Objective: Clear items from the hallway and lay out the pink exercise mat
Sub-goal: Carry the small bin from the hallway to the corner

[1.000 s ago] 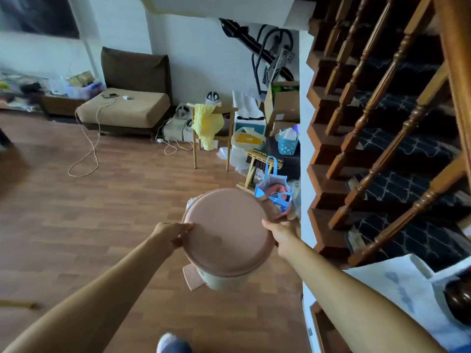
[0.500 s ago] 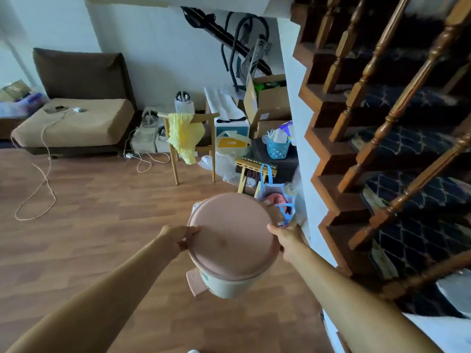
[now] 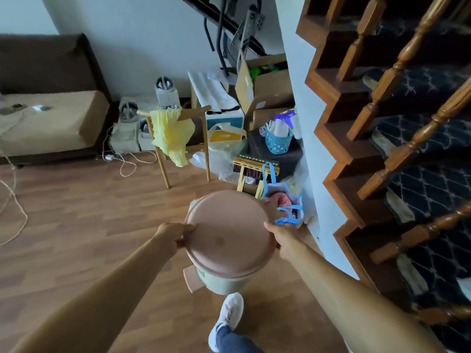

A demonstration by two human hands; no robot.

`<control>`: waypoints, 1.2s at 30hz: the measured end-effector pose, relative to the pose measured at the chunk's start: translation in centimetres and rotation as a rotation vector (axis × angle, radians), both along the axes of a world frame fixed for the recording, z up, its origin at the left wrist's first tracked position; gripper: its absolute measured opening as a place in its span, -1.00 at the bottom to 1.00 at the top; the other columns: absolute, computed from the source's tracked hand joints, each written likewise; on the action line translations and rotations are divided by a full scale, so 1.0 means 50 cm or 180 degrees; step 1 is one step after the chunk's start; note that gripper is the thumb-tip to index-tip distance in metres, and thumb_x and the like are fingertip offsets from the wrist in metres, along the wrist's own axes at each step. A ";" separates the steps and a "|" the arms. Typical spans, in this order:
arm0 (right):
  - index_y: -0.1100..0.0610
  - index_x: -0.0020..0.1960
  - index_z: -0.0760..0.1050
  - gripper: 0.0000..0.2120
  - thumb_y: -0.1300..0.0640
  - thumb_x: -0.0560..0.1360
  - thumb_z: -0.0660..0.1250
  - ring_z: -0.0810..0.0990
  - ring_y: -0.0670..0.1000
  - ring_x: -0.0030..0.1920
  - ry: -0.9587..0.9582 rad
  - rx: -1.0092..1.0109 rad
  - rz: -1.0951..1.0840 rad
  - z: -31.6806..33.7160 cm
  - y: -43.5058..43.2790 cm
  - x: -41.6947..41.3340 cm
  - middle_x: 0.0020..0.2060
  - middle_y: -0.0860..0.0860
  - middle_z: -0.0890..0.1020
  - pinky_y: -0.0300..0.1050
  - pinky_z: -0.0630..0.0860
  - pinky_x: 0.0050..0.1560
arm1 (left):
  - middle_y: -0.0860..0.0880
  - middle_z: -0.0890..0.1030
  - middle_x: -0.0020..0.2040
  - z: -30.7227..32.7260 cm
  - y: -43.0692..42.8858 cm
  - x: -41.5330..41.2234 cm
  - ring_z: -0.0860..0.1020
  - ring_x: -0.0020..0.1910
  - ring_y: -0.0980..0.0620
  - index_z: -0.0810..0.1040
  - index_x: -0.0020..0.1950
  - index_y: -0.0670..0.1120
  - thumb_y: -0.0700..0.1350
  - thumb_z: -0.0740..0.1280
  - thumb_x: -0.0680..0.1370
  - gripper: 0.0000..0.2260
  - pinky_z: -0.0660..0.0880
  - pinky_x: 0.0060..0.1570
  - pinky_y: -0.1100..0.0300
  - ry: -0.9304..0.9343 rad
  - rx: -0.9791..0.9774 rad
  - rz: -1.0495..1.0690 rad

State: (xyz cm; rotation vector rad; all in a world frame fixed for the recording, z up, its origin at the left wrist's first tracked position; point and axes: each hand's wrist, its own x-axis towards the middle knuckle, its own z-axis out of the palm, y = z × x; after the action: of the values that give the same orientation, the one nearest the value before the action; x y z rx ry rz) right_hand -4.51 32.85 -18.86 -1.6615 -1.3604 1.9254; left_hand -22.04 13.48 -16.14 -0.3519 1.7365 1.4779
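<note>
1. Carrying is what's going on here: a bin (image 3: 224, 238) with a pink lid is held up off the floor (image 3: 89, 225), out in front and just left of the stairs (image 3: 356, 154).
2. The left hand (image 3: 175, 234) is curled round the lid's left rim and the right hand (image 3: 280, 238) is wrapped over the right rim, so the bin is gripped from both sides. A pedal (image 3: 191, 279) is seen sticking out low on the left of its body.
3. Position-wise, the bin hangs over bare wood, a shoe (image 3: 228, 314) is seen below it, and a blue bag (image 3: 288, 212) sits just beyond it by the wall.
4. Progress, as a guess: one item is lifted but not set down anywhere yet, so the clearing is only partly done at best.
5. Plenty is left. A chair (image 3: 196, 112) draped with a yellow cloth (image 3: 170, 133), some boxes (image 3: 270, 85) and a blue basket (image 3: 277, 142) are piled against the wall under the stairs. How much of that has to be shifted can't be told.
6. The mat isn't spotted anywhere. Something pinkish is tucked in the bag, but what it is can't be made out. So the laying-out part is probably not started, and the whole job is judged to be early on.
</note>
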 end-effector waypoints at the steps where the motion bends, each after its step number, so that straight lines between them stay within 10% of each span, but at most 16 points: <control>1: 0.25 0.27 0.45 -0.48 0.14 0.37 0.50 0.56 0.18 0.15 -0.0028 -0.0022 -0.0005 -0.007 0.022 -0.027 0.16 0.19 0.59 0.14 0.46 0.26 | -0.13 0.53 -0.21 -0.006 0.024 -0.028 0.50 -0.30 -0.07 0.52 -0.17 -0.28 -0.36 0.47 0.36 -0.85 0.48 -0.65 0.22 0.0016 -0.0026 -0.0015; 18: 0.24 -0.04 0.53 -0.85 0.29 0.42 0.43 0.60 0.23 0.06 0.0044 -0.0186 -0.0230 -0.066 0.288 -0.311 -0.01 0.25 0.63 0.17 0.48 0.23 | -0.13 0.53 -0.24 -0.079 0.309 -0.330 0.48 -0.30 -0.05 0.51 -0.21 -0.24 -0.39 0.38 0.44 -0.90 0.52 -0.53 0.26 -0.0027 -0.0027 -0.0121; 36: 0.15 0.14 0.48 -0.70 0.11 0.45 0.41 0.53 0.07 0.01 -0.0672 -0.0681 -0.0942 -0.288 0.401 -0.492 -0.02 0.04 0.57 -0.03 0.45 0.15 | -0.19 0.59 -0.10 -0.327 0.538 -0.606 0.53 -0.22 -0.06 0.49 0.21 -0.35 -0.39 0.33 0.47 -0.69 0.56 -0.35 0.26 -0.0594 -0.0309 -0.1175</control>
State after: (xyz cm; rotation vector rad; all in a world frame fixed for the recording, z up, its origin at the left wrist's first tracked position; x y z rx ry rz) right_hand -29.10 52.88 -33.25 -2.0841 -0.9289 1.8140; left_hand -52.35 40.38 -32.48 -0.1980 1.6235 1.0655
